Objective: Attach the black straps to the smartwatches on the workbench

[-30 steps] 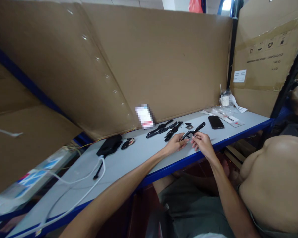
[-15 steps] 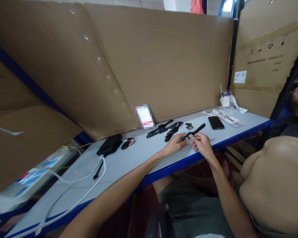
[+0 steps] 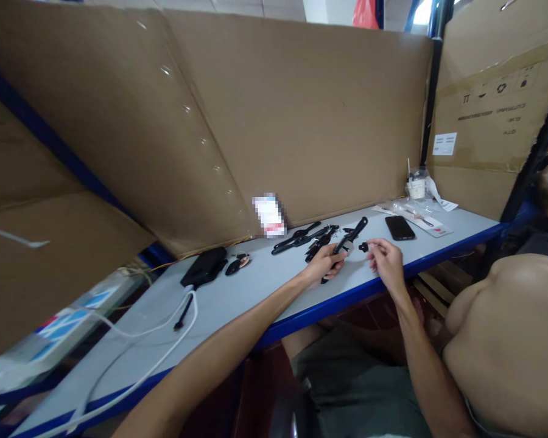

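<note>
Dark grey-green shorts (image 3: pixel 365 377) are worn; forearms (image 3: pixel 251 316) and fingers (image 3: pixel 336 258) are bare.

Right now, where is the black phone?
In the head view, the black phone lies at right on the table, between the right hand and the packaging.

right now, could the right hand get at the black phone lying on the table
Probably yes: the black phone lies close beyond the right hand with nothing visible between, though that hand seems to hold a small dark piece.

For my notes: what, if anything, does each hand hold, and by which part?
Left hand: a black watch-like band, by its lower half, near the middle. Right hand: a small black piece; gripped part unclear.
</note>
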Available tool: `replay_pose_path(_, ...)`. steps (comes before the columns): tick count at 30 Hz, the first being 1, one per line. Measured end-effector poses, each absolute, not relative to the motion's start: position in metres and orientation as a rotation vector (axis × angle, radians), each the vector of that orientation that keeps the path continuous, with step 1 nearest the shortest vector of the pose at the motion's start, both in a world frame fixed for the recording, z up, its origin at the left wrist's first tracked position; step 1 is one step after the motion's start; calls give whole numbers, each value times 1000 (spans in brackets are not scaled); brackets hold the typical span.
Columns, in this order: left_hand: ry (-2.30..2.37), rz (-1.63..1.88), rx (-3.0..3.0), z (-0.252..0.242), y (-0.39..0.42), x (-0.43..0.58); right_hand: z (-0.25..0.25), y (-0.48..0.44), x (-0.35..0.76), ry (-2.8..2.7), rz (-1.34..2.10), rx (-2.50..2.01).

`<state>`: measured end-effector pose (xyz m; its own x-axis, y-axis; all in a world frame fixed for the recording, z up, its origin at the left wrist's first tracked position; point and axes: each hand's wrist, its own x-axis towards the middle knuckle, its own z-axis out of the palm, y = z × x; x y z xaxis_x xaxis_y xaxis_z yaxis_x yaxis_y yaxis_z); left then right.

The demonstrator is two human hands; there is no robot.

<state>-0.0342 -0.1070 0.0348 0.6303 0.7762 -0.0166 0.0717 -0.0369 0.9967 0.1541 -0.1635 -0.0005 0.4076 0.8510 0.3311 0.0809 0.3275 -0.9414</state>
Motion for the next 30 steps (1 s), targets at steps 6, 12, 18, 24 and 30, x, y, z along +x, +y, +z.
replay_pose_path(6, 794, 745, 1242, 33, -95, -40, 0, -161, 195, -1134, 188, -1612)
replay_pose_path(12, 798, 721, 1239, 34, -98, -38, 24, -138, 166, -1460, 79, -2128)
replay_pose_path(18, 771, 668, 1218, 38, -99, -41, 25, -119, 160, -1539, 165, -2080)
replay_pose_path(24, 742, 573, 1195, 39, -89, -47, 14, -118, 173, -1220, 547, -1582)
replay_pose_path(30, 716, 434, 1250, 38, -86, -48, 25, -112, 155, -1188, 993, -980)
